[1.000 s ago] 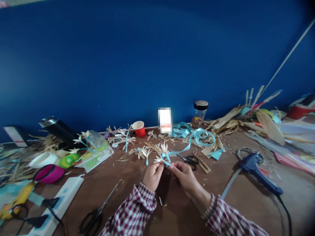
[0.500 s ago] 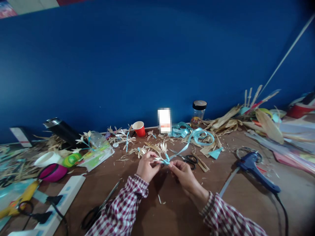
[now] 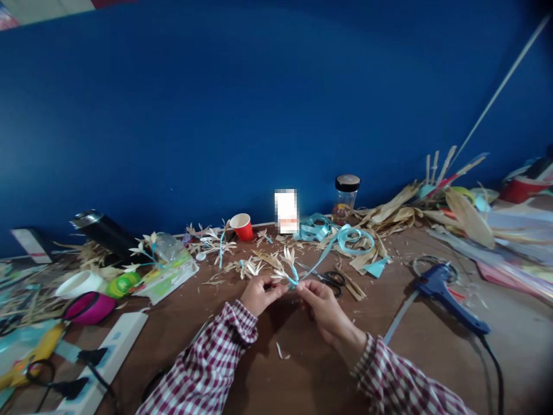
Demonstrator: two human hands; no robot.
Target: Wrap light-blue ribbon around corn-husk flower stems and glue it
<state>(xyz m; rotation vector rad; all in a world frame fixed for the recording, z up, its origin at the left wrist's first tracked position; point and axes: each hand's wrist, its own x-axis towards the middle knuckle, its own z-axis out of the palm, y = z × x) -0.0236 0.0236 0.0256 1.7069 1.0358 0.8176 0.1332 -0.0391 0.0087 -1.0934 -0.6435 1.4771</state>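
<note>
From my end, the flower sprig (image 3: 295, 277) w/ its blue-wrapped stem is mid-scene, btwn both hands, over the table (image 3: 298, 377). R hand (image 3: 322, 305) has thumb + index pinched together on the stem's low end. L hand (image 3: 259, 295) has thumb + index nearly meeting just L of it, by the petals; can't tell if they grip or only steady.

Risks, my read: ribbon (image 3: 319, 261) runs from the stem far-right to loose coils (image 3: 313, 232), passing close to the scissors (image 3: 335, 279), so a tug could snag it there. If the R pinch slackens, the wrap could unwind b/c nothing else clearly holds it. Petals look dry + thin; pressing hard might snap one. L sleeve (image 3: 199, 357) mostly hides a 2nd scissors, so a sweep of that arm could knock it.

Count: 2 flower heads on the sprig; 2 scissors; 1 blue glue gun (image 3: 451, 297) near R; 1 yellow tool (image 3: 37, 357) near L, prob another; 1 power strip (image 3: 114, 349) w/ 2 black plugs; 1 red cup (image 3: 242, 227), 1 lidded jar (image 3: 345, 199), 1 dark flask (image 3: 102, 235), all far. Loose flowers far L: too tangled to count.
</note>
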